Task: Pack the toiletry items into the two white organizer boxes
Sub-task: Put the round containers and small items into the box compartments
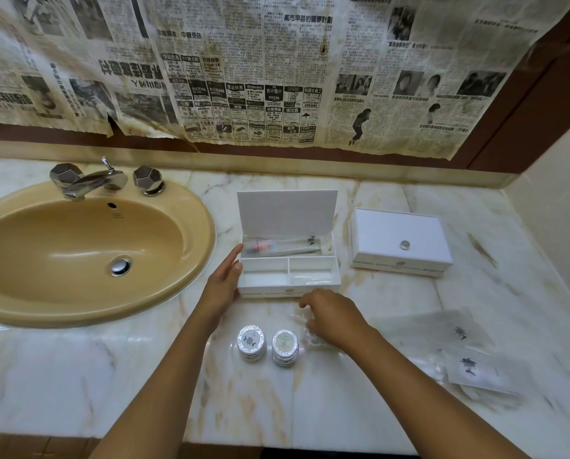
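right hand closing on a clear packet on the bench, left hand resting flat, steadying the open white box; slippery film possibly slipping, missing the empty compartment.

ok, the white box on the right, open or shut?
Shut. The right organizer box has its lid lying flat, the small round knob on top. The other box stands open, lid raised.
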`<move>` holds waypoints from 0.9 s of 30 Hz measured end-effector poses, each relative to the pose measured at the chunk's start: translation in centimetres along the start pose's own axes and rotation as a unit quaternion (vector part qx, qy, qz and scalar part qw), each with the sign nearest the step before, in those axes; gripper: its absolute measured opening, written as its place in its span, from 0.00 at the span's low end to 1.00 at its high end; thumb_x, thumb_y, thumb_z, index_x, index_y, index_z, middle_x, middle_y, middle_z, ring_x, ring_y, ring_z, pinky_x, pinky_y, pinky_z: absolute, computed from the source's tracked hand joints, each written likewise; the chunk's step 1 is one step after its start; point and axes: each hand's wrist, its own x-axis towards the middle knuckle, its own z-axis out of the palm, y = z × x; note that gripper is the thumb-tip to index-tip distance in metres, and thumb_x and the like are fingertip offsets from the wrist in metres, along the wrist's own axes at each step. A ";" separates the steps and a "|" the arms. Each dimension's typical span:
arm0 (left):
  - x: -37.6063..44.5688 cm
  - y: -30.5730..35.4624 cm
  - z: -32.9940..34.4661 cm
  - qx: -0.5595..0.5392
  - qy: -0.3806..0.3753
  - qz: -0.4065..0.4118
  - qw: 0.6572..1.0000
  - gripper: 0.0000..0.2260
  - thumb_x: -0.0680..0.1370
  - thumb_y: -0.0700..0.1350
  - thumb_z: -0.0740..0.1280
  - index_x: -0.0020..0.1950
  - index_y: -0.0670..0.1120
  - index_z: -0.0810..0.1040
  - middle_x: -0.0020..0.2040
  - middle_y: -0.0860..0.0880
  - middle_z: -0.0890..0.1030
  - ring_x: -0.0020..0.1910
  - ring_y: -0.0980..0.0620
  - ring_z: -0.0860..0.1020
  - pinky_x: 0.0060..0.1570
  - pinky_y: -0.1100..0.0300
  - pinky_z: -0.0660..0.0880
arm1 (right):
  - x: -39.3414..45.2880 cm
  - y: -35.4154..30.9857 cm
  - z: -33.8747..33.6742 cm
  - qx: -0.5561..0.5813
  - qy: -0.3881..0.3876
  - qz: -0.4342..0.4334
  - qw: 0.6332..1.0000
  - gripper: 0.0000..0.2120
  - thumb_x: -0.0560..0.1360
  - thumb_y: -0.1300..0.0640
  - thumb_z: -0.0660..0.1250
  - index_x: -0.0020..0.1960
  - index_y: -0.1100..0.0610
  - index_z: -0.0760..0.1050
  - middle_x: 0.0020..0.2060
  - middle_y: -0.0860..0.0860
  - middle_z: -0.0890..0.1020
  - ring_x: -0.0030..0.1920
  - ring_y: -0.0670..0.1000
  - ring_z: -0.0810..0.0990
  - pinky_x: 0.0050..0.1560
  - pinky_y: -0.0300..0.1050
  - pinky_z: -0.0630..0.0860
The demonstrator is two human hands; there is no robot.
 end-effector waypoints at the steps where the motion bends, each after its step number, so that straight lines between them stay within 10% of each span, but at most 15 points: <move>1: -0.1 0.1 0.1 -0.003 0.000 0.000 1.000 0.15 0.83 0.49 0.58 0.65 0.68 0.70 0.41 0.61 0.71 0.40 0.59 0.68 0.43 0.65 0.69 | -0.1 0.1 0.2 -0.006 0.001 0.003 1.000 0.20 0.74 0.62 0.65 0.64 0.51 0.74 0.60 0.50 0.77 0.59 0.54 0.77 0.52 0.43 0.71; 14: -0.4 0.4 0.2 0.006 0.005 -0.005 1.000 0.15 0.83 0.50 0.57 0.65 0.69 0.69 0.50 0.70 0.72 0.41 0.61 0.69 0.45 0.64 0.70 | -0.5 0.2 0.0 0.032 0.078 -0.011 0.996 0.12 0.76 0.65 0.59 0.53 0.54 0.78 0.46 0.52 0.81 0.43 0.53 0.76 0.39 0.41 0.65; 27: -0.3 0.2 0.1 0.004 -0.001 -0.007 1.000 0.15 0.83 0.51 0.58 0.64 0.70 0.69 0.50 0.68 0.72 0.43 0.62 0.70 0.48 0.63 0.71 | 0.9 -1.4 -3.1 0.217 0.213 -0.032 0.952 0.06 0.78 0.60 0.65 0.49 0.57 0.80 0.46 0.48 0.79 0.45 0.46 0.75 0.46 0.38 0.71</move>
